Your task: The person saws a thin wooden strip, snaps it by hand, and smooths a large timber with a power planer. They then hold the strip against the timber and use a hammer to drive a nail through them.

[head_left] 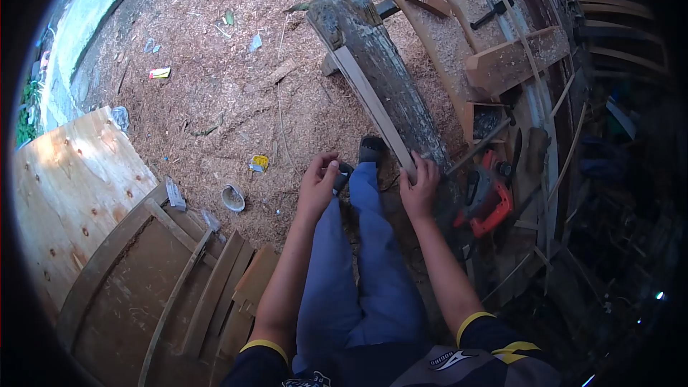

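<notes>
A long, narrow wooden strip (373,107) lies lengthwise along the left edge of a weathered timber beam (398,75). My right hand (421,185) is closed round the near end of this strip, thumb on the left and fingers over the right. To the left, apart from the strip, my left hand (317,185) hangs over the shavings in front of my leg. Its fingers are curled in with the thumb close to the index finger; whatever may be between them is hidden. A red and black power tool (491,193) rests just right of my right hand.
Wood shavings (215,100) cover the ground. Boards and a wooden block (428,1) lie at the upper right, near a dark clamp-like bar (491,14). Plywood (79,193) and curved wooden frames (129,279) are at the lower left. A white cup (233,198) sits on the ground.
</notes>
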{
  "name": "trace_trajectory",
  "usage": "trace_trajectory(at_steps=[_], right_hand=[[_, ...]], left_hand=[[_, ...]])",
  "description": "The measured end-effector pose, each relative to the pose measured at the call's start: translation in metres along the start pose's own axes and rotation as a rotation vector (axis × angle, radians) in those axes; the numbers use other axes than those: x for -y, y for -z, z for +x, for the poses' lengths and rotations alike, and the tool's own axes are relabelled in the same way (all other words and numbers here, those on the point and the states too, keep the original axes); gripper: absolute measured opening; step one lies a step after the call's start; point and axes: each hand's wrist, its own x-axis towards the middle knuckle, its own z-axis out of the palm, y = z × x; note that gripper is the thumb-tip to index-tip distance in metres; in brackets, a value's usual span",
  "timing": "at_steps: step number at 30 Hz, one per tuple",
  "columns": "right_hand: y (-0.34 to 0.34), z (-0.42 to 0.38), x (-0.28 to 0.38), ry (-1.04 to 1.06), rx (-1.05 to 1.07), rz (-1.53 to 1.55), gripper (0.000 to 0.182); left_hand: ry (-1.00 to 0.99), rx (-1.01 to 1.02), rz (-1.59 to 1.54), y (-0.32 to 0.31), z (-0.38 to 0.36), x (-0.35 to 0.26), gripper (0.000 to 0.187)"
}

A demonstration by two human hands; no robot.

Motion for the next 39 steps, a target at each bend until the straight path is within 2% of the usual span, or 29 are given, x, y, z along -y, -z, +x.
trace_trajectory(at_steps=[4,11,17,20,26,39], right_hand=[[0.003,0.001,0.004,0.023,-0.035,0.018,0.053],[0.012,0.004,0.003,0.027,-0.009,0.138,0.042],[0.018,0.002,-0.013,0.087,0.1,0.186,0.036],[0.023,0.008,-0.011,0.098,0.112,0.201,0.035],[0.022,0.01,-0.015,0.112,0.147,0.183,0.035],[0.019,0.013,-0.015,0.117,0.143,0.233,0.038]], left_hand=[[-0.018,-0.003,0.09,-0.01,0.016,-0.003,0.033],[-0.091,-0.037,0.177,-0.051,0.037,-0.045,0.036],[-0.242,-0.191,0.132,-0.087,0.072,-0.068,0.038],[-0.232,-0.224,0.197,-0.097,0.075,-0.088,0.042],[-0.302,-0.281,0.138,-0.104,0.088,-0.084,0.05],[-0.338,-0.313,0.157,-0.107,0.091,-0.084,0.052]])
